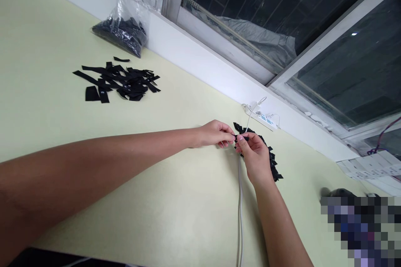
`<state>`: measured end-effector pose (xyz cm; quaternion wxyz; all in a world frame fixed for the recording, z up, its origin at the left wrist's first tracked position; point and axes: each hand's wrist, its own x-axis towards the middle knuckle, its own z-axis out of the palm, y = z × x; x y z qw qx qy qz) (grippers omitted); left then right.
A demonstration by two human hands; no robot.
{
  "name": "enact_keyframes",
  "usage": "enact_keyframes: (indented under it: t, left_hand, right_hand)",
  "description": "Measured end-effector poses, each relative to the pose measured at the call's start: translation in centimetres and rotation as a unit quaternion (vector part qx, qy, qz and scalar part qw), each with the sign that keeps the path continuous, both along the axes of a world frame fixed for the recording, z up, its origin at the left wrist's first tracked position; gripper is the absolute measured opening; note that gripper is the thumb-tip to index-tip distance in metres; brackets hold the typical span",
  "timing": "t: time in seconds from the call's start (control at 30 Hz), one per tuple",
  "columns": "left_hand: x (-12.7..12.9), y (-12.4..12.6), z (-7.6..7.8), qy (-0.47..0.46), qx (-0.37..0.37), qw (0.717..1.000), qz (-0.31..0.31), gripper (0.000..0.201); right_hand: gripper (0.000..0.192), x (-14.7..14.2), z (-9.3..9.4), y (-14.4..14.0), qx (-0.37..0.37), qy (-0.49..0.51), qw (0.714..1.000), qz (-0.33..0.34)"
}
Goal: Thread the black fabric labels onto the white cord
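Observation:
Between my two hands is a small black fabric strip (236, 137), pinched from both sides; most of it is hidden by the fingers. My left hand (216, 133) grips its left end with thumb and fingertips. On the other end, my right hand (254, 150) closes with the thumb on top. Right behind and beside the right hand lies a pile of black strips (273, 162), partly covered by that hand. Farther to the left, a loose heap of black fabric strips (128, 81) is spread on the pale table (188, 200).
A clear plastic bag (122, 29) of black pieces stands at the back left. A white power strip (261, 117) sits by the wall ledge, and a white cable (240, 212) runs under my hands to the front edge. A blurred-out person (360, 225) is at the right.

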<state>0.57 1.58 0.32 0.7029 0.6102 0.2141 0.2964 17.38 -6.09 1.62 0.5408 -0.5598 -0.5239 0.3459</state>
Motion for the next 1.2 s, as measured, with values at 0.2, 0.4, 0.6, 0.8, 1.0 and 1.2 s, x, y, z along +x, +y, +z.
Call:
enact_keyframes:
  t: [0.2,0.4,0.6,0.8,1.0,1.2]
  left_hand:
    - [-0.1,0.0,0.2,-0.002,-0.007,1.000,0.002,0.016]
    - [0.0,0.0,0.1,-0.001,-0.009,1.000,0.002,0.016]
    - [0.0,0.0,0.0,-0.001,-0.001,1.000,0.000,0.016]
    - [0.0,-0.1,0.0,0.001,0.008,1.000,-0.003,0.014]
    - [0.1,-0.1,-0.1,0.004,0.015,1.000,0.003,0.014]
    - [0.0,-0.4,0.2,0.000,0.014,1.000,0.008,0.012]
  right_hand:
    - [0.033,-0.1,0.4,-0.2,-0.067,0.129,0.989,0.001]
    - [0.033,-0.1,1.1,-0.4,-0.140,0.229,0.963,0.033]
    - [0.032,-0.3,1.4,-0.4,-0.150,0.249,0.955,0.048]
    - [0.033,-0.3,1.2,-0.3,-0.147,0.243,0.958,0.044]
    - [0.034,-0.1,0.9,-0.2,-0.143,0.228,0.962,0.043]
    - [0.034,-0.1,0.8,-0.3,-0.138,0.187,0.971,0.050]
